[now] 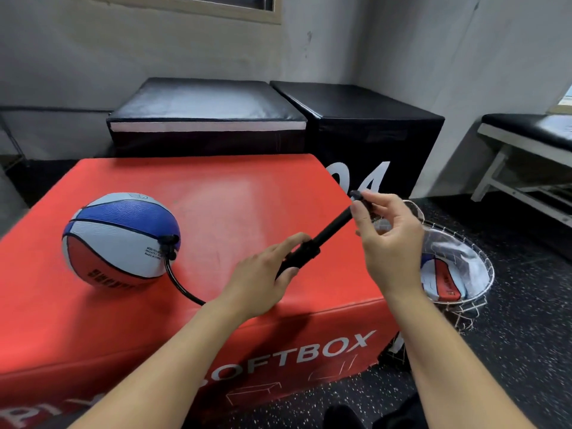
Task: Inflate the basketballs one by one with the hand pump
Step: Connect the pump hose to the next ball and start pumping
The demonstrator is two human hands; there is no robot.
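A red, white and blue basketball [120, 239] lies on the left of the red soft box [235, 196]. A black hose [179, 284] runs from its valve to the black hand pump [322, 235], which slants up to the right above the box. My left hand [263, 274] grips the pump's barrel at its lower end. My right hand [387, 239] pinches the pump's handle at the upper end, with the rod pulled out. Another basketball [439, 277] of the same colours sits in a wire basket at the right.
The wire basket [483, 274] stands on the dark speckled floor beside the red box's right edge. Black padded boxes [278, 119] stand behind the red box against the wall. A white-framed bench [520, 144] is at the far right.
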